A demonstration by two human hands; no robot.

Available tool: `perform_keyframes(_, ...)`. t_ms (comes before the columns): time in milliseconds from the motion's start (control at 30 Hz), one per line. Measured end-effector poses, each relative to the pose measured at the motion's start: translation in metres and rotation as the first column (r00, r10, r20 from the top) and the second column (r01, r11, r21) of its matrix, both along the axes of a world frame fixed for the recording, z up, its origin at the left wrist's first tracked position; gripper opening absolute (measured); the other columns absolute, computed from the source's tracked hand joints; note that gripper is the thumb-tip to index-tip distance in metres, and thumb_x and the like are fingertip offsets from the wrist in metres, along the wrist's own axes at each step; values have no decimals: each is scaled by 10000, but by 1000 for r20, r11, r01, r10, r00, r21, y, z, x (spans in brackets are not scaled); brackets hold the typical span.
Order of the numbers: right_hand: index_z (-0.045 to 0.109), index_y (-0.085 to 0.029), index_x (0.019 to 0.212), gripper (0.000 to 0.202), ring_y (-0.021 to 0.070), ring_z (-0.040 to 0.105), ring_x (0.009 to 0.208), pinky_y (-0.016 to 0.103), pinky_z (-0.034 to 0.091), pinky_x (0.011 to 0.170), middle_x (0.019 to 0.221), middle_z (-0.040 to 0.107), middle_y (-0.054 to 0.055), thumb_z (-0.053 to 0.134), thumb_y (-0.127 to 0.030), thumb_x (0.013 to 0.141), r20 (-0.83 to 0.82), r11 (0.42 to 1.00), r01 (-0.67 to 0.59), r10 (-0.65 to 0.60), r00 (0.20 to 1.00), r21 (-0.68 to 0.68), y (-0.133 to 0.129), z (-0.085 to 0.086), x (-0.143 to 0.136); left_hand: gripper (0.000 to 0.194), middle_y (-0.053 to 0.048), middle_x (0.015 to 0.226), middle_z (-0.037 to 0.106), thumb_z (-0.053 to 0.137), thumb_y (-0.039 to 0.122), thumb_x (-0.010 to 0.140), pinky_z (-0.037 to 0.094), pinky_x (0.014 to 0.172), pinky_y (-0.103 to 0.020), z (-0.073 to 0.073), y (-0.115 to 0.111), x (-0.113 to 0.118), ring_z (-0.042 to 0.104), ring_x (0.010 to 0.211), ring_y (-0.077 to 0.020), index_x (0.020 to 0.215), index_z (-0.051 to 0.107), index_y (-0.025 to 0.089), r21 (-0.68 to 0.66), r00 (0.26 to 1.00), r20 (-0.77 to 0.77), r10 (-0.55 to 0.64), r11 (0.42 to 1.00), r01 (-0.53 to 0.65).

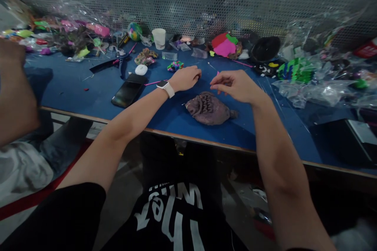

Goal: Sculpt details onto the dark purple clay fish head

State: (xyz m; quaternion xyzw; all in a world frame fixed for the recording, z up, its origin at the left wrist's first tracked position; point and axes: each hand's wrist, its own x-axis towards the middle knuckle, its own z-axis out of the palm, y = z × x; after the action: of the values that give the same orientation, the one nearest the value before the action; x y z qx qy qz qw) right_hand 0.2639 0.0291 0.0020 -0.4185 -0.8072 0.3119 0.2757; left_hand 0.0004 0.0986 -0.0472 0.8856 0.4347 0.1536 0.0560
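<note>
A fish-like figure of grey-brown modelling clay (210, 110), with ridged folds on its upper side, lies on the blue table just below my hands. My left hand (187, 78), wearing a white-strapped watch (166, 87), hovers past its left end with the fingers curled in; whatever they hold is hidden. Above the figure's right half, my right hand (232, 86) has thumb and fingertips drawn together, and I cannot make out anything between them. A thin stick with a pink part (218, 73) shows right behind those fingers; whether it is held is unclear.
Left of my forearm lie a phone (129, 91), a white oval case (141, 70) and dark scissors-like tool (122, 66). A paper cup (159, 38), colourful clay lumps (226, 45) and plastic wrappers (312, 92) line the back. Another person's arm (14, 94) is at left.
</note>
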Motion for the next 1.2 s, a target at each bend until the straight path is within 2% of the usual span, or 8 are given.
perform_keyframes(100,848,-242,960,335,232,759,745,418,633,727,925,846,84,929,-562,901,-17,999,-6,6,1000,35,0,0,1,367,-182,1336,767,487,222,1107,576,989,-427,2,-1,0,742,1221,-340,1294,794,152,20,1000,-25,6,1000,-5)
perform_keyframes(200,857,-247,942,356,251,775,734,432,641,719,900,849,84,945,-585,875,-15,999,-4,5,1000,38,0,1,2,342,-181,1279,790,528,299,1124,570,964,-425,5,-3,-3,748,1183,-345,1263,806,153,29,999,-42,9,1000,-7)
perform_keyframes(300,894,-260,1030,392,264,792,741,433,651,698,930,871,87,882,-637,924,2,1000,11,-11,1000,3,0,0,1,302,-168,1204,813,588,326,1109,562,969,-428,8,-2,-7,747,1150,-345,1220,820,166,37,999,-47,19,999,-17)
perform_keyframes(467,893,-251,1168,491,252,797,761,417,640,681,1077,891,113,765,-695,1003,-8,999,11,-12,1000,-44,1,-4,-2,280,-149,1215,827,586,294,1094,543,955,-421,10,-1,-10,742,1123,-333,1197,824,189,67,996,-90,29,998,-23)
perform_keyframes(800,828,-251,944,447,264,795,738,419,630,712,863,844,69,932,-674,846,6,1000,-6,6,1000,-1,-1,3,1,280,-163,1232,821,579,293,1098,546,962,-443,15,-7,-7,739,1122,-339,1181,821,179,61,992,-126,17,998,-9)
perform_keyframes(1000,890,-259,1064,272,251,793,718,429,638,764,921,883,63,811,-506,983,146,1000,-25,25,989,-2,0,3,7,278,-156,1171,801,574,288,1103,548,973,-430,17,-9,-7,726,1098,-320,1162,819,173,48,992,-129,11,999,-5)
perform_keyframes(1100,908,-273,1066,207,262,799,768,424,623,790,916,881,57,785,-433,1017,214,998,-12,-1,977,59,-2,6,9,275,-167,1180,784,577,286,1110,551,980,-434,18,-11,-6,722,1133,-333,1169,813,157,44,992,-130,8,999,-2)
perform_keyframes(1200,916,-297,1070,196,267,806,845,414,604,795,1007,882,61,768,-422,1036,234,988,-58,24,972,140,-4,10,8,294,-181,1200,766,611,371,1126,565,971,-431,19,-12,-6,704,1209,-361,1193,796,152,99,998,-65,-25,995,31)
